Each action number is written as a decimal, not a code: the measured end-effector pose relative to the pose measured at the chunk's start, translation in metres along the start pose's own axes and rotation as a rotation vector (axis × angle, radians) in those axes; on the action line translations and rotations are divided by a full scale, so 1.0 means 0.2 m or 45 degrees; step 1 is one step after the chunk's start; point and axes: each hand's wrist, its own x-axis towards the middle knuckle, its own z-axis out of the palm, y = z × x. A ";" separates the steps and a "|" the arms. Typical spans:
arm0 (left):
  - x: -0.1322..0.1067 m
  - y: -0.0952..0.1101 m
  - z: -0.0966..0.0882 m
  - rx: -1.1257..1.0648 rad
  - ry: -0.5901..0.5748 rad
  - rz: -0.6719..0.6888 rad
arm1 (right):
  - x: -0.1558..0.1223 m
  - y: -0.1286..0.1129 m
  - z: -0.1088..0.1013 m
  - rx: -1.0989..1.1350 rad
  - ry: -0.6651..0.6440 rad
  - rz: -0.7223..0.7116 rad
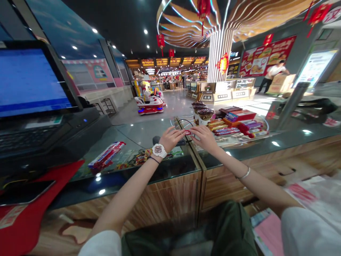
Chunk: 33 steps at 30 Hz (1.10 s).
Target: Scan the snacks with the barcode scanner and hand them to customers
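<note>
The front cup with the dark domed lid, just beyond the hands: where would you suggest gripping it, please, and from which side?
Probably around its pale body, just under the lid, coming from the near side with the right hand. The front cup stands upright, its wider lid overhanging the body, and the other cups stand behind it.

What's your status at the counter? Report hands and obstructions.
Left hand and right hand both at small red packet, over glass counter. Black cable looped just beyond.
</note>
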 end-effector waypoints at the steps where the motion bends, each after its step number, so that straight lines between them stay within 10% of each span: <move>1: 0.03 0.03 0.02 -0.012 0.008 0.029 | -0.02 0.01 -0.02 -0.027 -0.013 0.008; 19: 0.53 0.49 0.34 -0.058 -0.018 0.269 | -0.46 0.45 -0.34 -0.415 0.027 0.244; 33: 0.75 0.60 0.57 -0.289 -0.193 0.230 | -0.55 0.76 -0.39 -0.493 -0.125 0.376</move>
